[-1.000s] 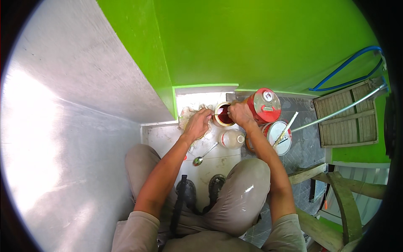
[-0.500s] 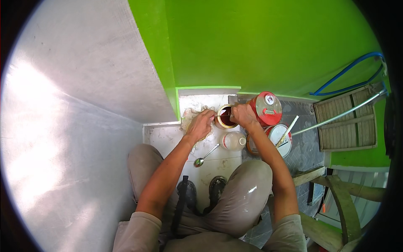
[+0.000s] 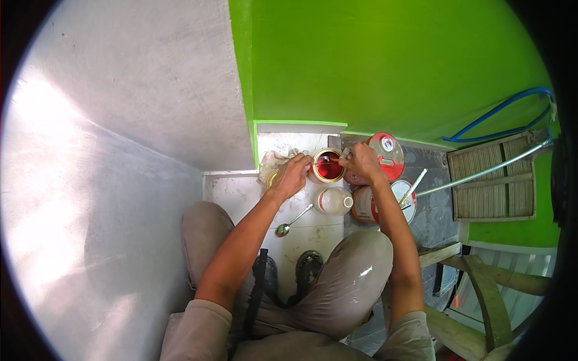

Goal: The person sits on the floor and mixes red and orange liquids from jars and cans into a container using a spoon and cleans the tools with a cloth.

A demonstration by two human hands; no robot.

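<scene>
An open round can [image 3: 329,180] with a gold-coloured rim stands between my hands, with dark red liquid [image 3: 328,172] inside. My left hand [image 3: 293,174] pinches one end of a thin rod [image 3: 320,163] that crosses the can's mouth from its left edge. From the right, my right hand [image 3: 363,159] is closed on a small tool with a brownish-orange part [image 3: 343,160], held over the can; its kind is not clear. A clear plastic bottle [image 3: 331,202] lies just in front of the can. A metal spoon [image 3: 283,230] rests nearer my feet.
A red metal tin [image 3: 394,171] and a paint can with a white lid [image 3: 409,207] stand at the right, a pale stick [image 3: 414,185] on the lid. A gold-rimmed round piece [image 3: 271,179] lies by my left hand. Walls close in ahead and left; wooden framing [image 3: 490,313] stands lower right.
My right hand has shifted slightly right and turned, so the brownish-orange part and more red liquid show. My left hand stays near the can's left edge. The view has shifted slightly.
</scene>
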